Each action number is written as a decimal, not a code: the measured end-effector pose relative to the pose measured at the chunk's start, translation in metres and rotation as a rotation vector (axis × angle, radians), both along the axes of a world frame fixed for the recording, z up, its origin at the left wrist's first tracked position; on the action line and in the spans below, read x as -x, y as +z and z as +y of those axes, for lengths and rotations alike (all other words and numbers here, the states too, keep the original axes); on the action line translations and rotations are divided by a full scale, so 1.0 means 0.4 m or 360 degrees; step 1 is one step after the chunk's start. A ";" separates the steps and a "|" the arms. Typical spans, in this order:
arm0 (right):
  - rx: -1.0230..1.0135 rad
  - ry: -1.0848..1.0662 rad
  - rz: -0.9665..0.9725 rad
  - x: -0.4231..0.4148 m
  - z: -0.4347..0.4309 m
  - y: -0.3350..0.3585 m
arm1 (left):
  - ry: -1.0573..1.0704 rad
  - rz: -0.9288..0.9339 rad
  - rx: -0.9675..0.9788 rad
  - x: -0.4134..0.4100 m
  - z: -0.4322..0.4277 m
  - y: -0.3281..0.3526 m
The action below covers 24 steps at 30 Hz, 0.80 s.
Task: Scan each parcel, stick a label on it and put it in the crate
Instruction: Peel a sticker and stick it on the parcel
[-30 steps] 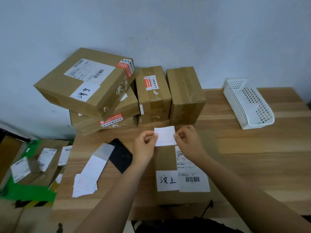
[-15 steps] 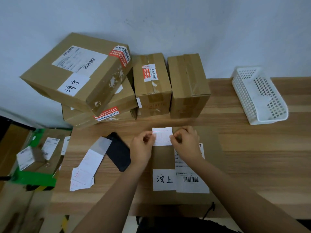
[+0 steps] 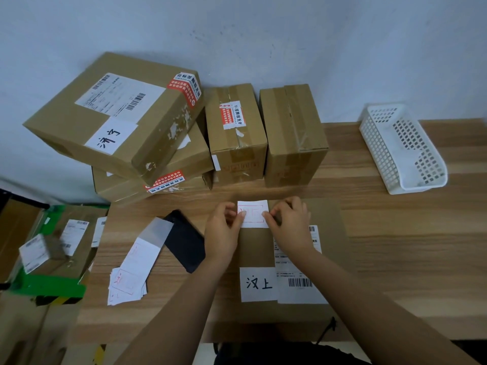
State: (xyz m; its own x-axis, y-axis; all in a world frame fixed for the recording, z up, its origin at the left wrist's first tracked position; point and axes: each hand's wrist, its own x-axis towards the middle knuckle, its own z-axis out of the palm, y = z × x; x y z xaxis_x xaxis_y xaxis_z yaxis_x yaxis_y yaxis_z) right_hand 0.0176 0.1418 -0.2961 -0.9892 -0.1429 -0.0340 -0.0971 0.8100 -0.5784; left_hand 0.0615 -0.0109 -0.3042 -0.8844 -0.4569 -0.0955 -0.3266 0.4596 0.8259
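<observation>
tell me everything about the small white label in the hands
The label is a small white paper rectangle with a red frame and faint marks, too blurred to read. The left hand pinches its left edge, the right hand its right edge. It sits over the far end of the brown parcel; whether stuck down, I cannot tell.

The table is pale, matt wood grain. The parcels are brown cardboard with shiny clear tape. The basket, upper right, is white perforated plastic. The label is matt white paper. The crate, lower left, looks like green plastic.
</observation>
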 end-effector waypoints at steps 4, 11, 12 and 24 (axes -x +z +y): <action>-0.0013 -0.0014 0.0017 0.000 -0.001 -0.007 | 0.0019 -0.0018 -0.0048 -0.003 -0.001 0.005; 0.0058 0.0131 0.0199 0.003 0.017 -0.003 | -0.0318 0.0175 0.0499 -0.012 -0.007 -0.014; -0.0013 0.0291 0.0204 0.001 0.022 -0.012 | -0.0456 0.0183 0.0566 -0.012 -0.008 -0.017; -0.0511 0.0774 0.0013 -0.006 0.041 -0.018 | -0.0952 -0.0212 0.0395 -0.017 -0.005 -0.018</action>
State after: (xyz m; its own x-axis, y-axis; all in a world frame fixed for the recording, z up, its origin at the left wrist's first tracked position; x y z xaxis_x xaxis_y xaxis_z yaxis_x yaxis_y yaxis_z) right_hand 0.0201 0.1581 -0.3033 -0.8128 -0.5646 -0.1435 -0.5052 0.8058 -0.3091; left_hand 0.0684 -0.0131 -0.3112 -0.9804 0.0870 -0.1768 -0.0479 0.7651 0.6422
